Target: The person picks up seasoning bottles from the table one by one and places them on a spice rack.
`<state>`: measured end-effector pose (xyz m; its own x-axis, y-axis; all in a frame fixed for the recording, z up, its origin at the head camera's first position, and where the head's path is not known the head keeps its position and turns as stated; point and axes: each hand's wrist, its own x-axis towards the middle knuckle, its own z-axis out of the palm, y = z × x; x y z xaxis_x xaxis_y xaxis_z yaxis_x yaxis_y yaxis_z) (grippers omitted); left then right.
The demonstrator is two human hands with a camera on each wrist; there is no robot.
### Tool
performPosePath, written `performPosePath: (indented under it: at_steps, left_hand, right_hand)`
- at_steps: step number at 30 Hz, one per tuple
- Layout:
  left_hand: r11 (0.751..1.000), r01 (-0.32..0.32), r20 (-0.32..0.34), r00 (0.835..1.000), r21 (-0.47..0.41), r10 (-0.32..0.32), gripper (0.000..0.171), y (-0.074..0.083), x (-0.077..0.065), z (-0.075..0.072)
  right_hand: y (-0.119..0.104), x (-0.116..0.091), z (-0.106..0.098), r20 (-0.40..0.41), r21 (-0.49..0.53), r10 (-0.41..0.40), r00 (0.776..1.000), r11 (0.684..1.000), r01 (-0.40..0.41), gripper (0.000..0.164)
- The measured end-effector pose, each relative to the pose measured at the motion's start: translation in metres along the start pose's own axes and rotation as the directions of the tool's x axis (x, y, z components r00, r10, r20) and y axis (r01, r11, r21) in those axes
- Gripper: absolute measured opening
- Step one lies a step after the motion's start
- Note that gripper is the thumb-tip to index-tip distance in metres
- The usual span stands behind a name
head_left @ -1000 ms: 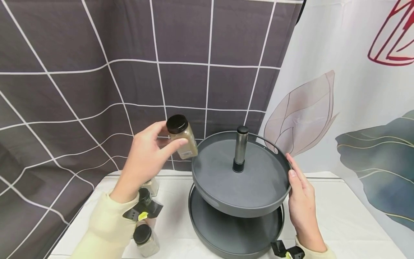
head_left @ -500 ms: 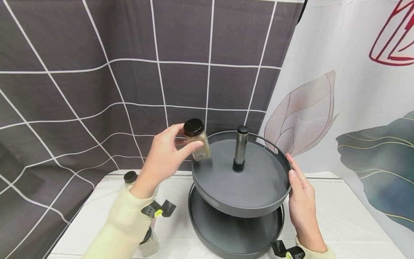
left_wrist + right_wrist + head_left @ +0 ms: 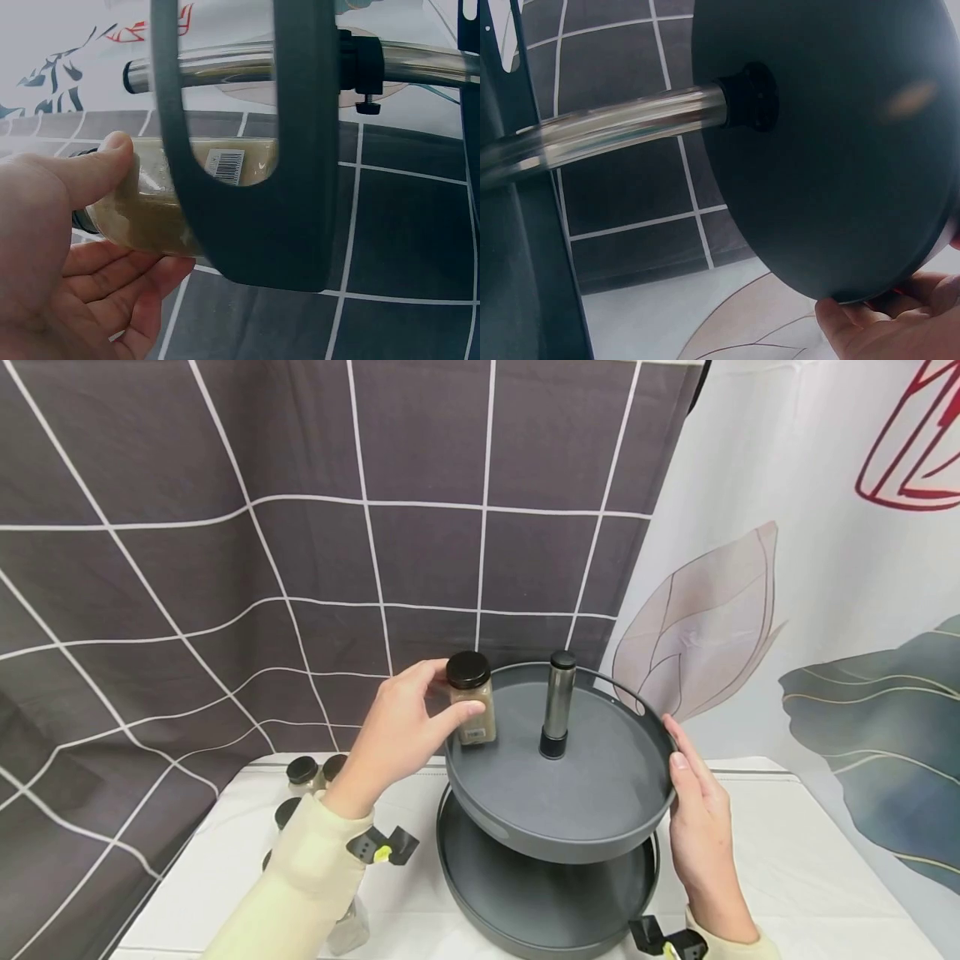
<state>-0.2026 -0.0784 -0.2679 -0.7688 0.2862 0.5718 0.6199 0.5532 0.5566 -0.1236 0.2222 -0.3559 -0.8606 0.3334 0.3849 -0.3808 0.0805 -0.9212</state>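
Note:
A clear spice jar (image 3: 483,722) with a black lid and tan powder is held upright in my left hand (image 3: 408,727), thumb on the near side. It stands over the left part of the grey two-tier tray's upper level (image 3: 600,785), inside the rim. Whether its base touches the tray floor is hidden. The left wrist view shows the jar (image 3: 146,214) partly behind the slotted tray wall (image 3: 255,232). My right hand (image 3: 701,827) grips the upper tier's right edge; in the right wrist view, its fingers (image 3: 840,322) touch the tier's lower edge.
Several more black-lidded jars (image 3: 302,770) stand on the white table (image 3: 795,877) at left, partly hidden by my left sleeve. A metal post (image 3: 558,702) rises from the upper tier's middle. The lower tier (image 3: 540,902) sits beneath. A dark grid-patterned cloth (image 3: 420,560) hangs behind.
My left hand has carried the jar right and then down, from left of the tray to inside the upper rim, and the jar is more upright. The right hand has stayed put.

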Motion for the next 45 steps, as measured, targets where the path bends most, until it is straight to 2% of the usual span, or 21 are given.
performPosePath:
  at_steps: [7, 17, 31, 45]
  left_hand:
    - [0.999, 0.015, 0.015, 1.0, 0.032, -0.016, 0.04, -0.004, -0.001, 0.005]
    - [0.999, 0.028, 0.043, 0.999, 0.023, -0.029, 0.044, -0.011, -0.002, 0.01]
    - [0.997, 0.07, 0.057, 0.996, 0.012, -0.071, 0.045, -0.013, 0.0, 0.013]
    - [0.997, 0.072, 0.061, 0.996, -0.017, -0.071, 0.056, -0.019, -0.003, 0.01]
  right_hand:
    - [0.0, 0.0, 0.0, -0.002, -0.006, 0.005, 1.0, 1.0, -0.005, 0.045]
    - [0.0, 0.0, 0.0, 0.008, 0.028, 0.0, 1.0, 1.0, 0.0, 0.045]
    - [0.0, 0.0, 0.0, 0.014, 0.044, -0.006, 1.0, 0.999, 0.005, 0.045]
    - [0.0, 0.0, 0.001, 0.005, 0.048, -0.009, 1.0, 0.999, 0.009, 0.045]
